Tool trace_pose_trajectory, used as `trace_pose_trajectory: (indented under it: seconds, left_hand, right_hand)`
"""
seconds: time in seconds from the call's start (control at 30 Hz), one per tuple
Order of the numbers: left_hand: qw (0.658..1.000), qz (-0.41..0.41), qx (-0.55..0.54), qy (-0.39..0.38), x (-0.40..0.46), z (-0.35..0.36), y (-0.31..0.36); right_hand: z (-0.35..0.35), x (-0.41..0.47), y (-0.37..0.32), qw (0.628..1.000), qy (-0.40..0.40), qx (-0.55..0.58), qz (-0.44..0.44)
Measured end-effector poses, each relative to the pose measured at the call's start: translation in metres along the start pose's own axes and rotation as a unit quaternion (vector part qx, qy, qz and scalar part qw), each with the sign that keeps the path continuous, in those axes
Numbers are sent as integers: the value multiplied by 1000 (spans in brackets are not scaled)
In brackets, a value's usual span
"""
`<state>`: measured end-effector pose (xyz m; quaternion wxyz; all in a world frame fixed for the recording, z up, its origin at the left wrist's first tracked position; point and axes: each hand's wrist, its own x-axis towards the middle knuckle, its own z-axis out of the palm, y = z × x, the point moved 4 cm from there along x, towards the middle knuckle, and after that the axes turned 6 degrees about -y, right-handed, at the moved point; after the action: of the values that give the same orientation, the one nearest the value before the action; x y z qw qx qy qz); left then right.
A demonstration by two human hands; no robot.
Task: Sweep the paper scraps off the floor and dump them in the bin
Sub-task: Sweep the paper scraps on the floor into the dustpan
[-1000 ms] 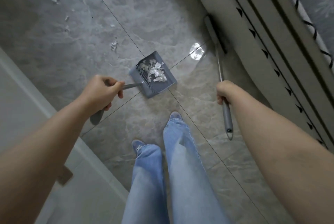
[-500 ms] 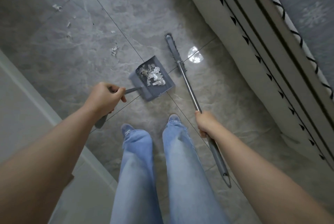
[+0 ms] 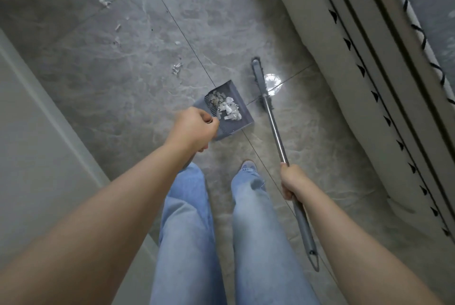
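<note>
- The left hand (image 3: 194,129) is curled in a fist around the handle of the grey dustpan (image 3: 242,117), though the handle itself is mostly hidden.
- White paper scraps (image 3: 227,108) are heaped in the pan.
- The right hand (image 3: 291,182) wraps tightly around the broom (image 3: 275,129) shaft; the broom head is just beside the pan.
- More loose scraps (image 3: 176,68) lie on the tiled floor (image 3: 98,78) beyond.

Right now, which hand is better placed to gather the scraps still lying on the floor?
Right. The right hand has its grip on the broom, whose head rests on the floor beside the dustpan. The left hand is occupied holding that loaded dustpan. Loose scraps lie just beyond it.
</note>
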<state>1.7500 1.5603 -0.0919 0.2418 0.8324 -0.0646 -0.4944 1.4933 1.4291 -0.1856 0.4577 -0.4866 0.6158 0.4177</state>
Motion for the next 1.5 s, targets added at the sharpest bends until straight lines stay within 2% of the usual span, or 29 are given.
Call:
trace_pose_trajectory:
  seconds: [0.17, 0.33, 0.43, 0.6, 0.7, 0.87, 0.97, 1.1, 1.23, 1.37, 1.5]
  left_hand:
    - [998, -2, -47, -33, 5, -5, -5]
    - [998, -18, -42, -31, 4, -45, -21]
    - [996, -48, -75, -9, -3, -96, -43]
    - [993, -37, -109, 22, -15, -188, -90]
    - [986, -61, -139, 64, -13, -234, -120]
    - [981, -91, -146, 91, 9, -287, -164]
    - [982, -93, -132, 97, 27, -307, -182]
    - [985, -102, -98, 103, 39, -328, -201]
    - [984, -105, -102, 105, 36, -344, -217]
    - [983, -101, -117, 101, 34, -346, -216]
    - [982, -91, -130, 105, 43, -345, -213]
  right_hand:
    - [15, 3, -33, 999, -9, 1, 36]
    - [30, -18, -44, 1000, -15, 6, 7]
    - [47, -35, -61, 1000, -6, -4, -19]
    - [77, -62, -136, 995, -10, -86, -57]
    - [99, -74, -185, 989, -7, -140, -57]
    - [142, -71, -259, 981, 1, -191, -29]
    - [178, -68, -293, 974, -40, -212, -61]
    - [224, -69, -308, 966, -72, -246, -43]
    - [252, -87, -300, 985, -73, -156, -22]
    - [261, -101, -292, 987, -25, -158, -27]
    - [269, -106, -322, 987, -1, -155, -42]
